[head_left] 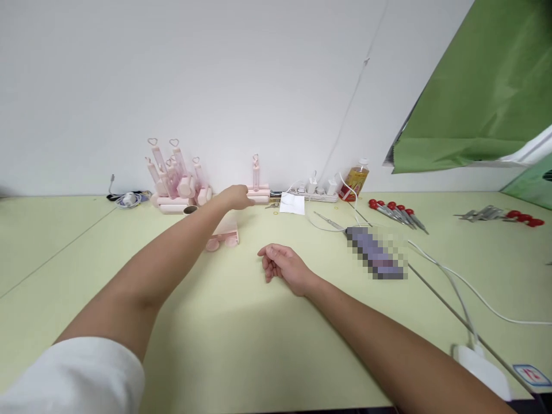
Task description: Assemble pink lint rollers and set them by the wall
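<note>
My left hand (238,197) reaches to the back of the table, with its fingers apart at the left end of some pale pink plastic blocks (260,199). Whether it touches them I cannot tell. On the blocks stands a slim pink tube (256,175) with a loop on top. Partly hidden by my left forearm is a small pink wheeled piece (226,234). My right hand (285,267) rests over the middle of the table, loosely curled, thumb and forefinger stretched out, holding nothing.
Pink tubes with heart-shaped loops (175,167) cluster at the back left. A white power strip (323,197), paper (292,203) and drink bottle (356,179) line the wall. Rightward lie red-ended tools (399,213), a blurred-out phone-like object (375,253), cables and a white adapter (483,371).
</note>
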Demonstrator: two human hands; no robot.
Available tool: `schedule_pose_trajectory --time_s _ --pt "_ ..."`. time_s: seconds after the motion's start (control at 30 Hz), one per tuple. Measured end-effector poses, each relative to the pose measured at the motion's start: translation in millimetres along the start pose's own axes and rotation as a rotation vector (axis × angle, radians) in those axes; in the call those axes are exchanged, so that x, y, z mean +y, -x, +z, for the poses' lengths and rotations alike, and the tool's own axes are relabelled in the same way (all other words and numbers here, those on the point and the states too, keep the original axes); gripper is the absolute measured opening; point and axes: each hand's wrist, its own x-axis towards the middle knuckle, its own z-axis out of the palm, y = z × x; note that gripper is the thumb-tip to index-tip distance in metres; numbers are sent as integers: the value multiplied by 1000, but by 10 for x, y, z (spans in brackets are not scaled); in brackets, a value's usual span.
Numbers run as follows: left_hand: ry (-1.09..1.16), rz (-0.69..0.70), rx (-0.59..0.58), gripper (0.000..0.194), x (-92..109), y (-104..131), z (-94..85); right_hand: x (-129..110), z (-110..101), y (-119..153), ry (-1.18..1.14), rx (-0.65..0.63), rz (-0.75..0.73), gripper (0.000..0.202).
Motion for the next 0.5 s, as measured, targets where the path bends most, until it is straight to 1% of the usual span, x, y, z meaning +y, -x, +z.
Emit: schedule_pose_trajectory --time_s 0.03,0.07,0.1,0.17,0.23,0.27,0.3,0.33,0.37,0.43,0.5 --pt "16 9 -15 63 -28 159 -94 0 2 -1 9 -1 0 36" --pt "57 17 2 58 -76 336 -179 0 4 -3 20 -2 0 36" --pt "87 28 55 52 -146 526 -250 0 7 -5 31 -4 1 35" --pt "133 33 232 39 -344 905 -321 -1 13 -9 61 -4 2 34" --pt "204 -54 459 34 -584 1226 -278 -1 17 -10 88 0 3 33" --pt "232 -100 569 35 -702 1348 -218 -1 18 -9 98 2 3 32" --pt "246 -142 643 35 -808 1442 -138 0 17 -8 106 4 2 32" --pt "253 -155 667 36 -896 1507 -48 1 15 -6 113 5 1 32" --pt "264 -172 664 36 -960 1548 44 3 12 -4 117 5 -2 32" --pt "292 -216 586 37 -1019 1569 202 6 3 0 126 0 -12 33" --pt "292 -239 529 41 -1010 1537 299 8 -6 3 147 -7 -17 33"
